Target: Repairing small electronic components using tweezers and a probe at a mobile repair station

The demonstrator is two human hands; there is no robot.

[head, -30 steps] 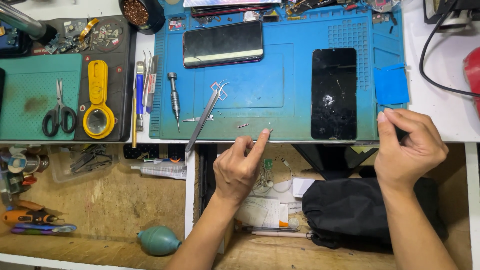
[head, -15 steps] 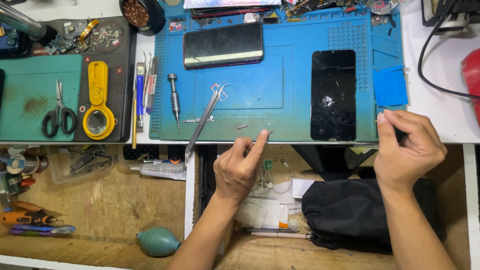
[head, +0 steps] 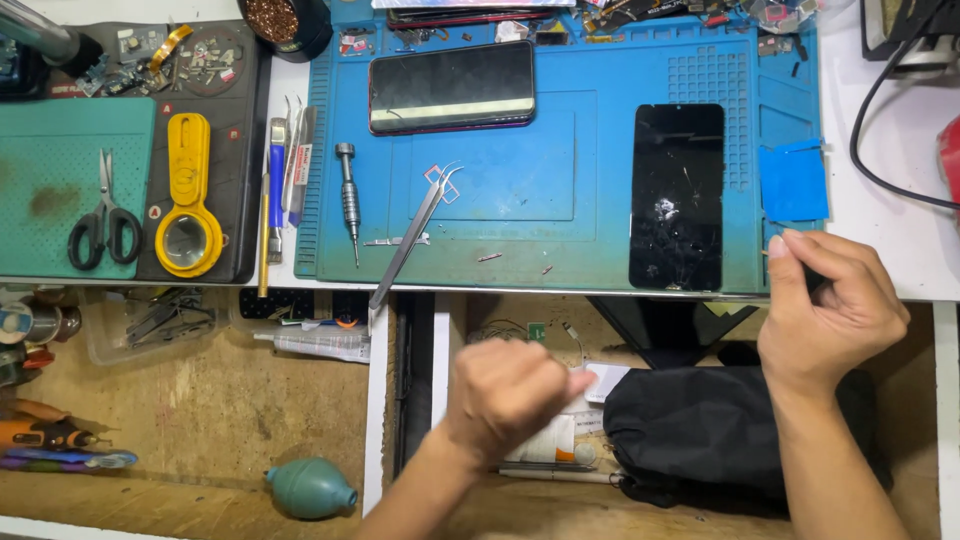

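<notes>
My left hand (head: 508,393) hangs blurred below the bench edge, over the open drawer, with its fingers curled in and nothing visible in them. Resting at the blue mat's (head: 520,235) front right corner, my right hand (head: 825,310) has its thumb and fingers pinched together; I see nothing clear between them. A black phone with a cracked screen (head: 677,195) lies on the mat just left of that hand. Long metal tweezers (head: 410,240) lie slanted across the mat's front edge, beside a small screwdriver (head: 347,195). Another dark phone (head: 452,86) lies at the back.
A green cutting mat (head: 60,160) at left holds scissors (head: 100,215), with a yellow magnifier (head: 187,200) beside it. A blue patch (head: 793,180) sits at the mat's right. Below are a black bag (head: 720,430), a teal air blower (head: 310,488) and drawer clutter. A black cable (head: 880,160) runs at right.
My left hand has dropped from the mat's front edge down towards the drawer, closing its fingers. The right hand has stayed in place.
</notes>
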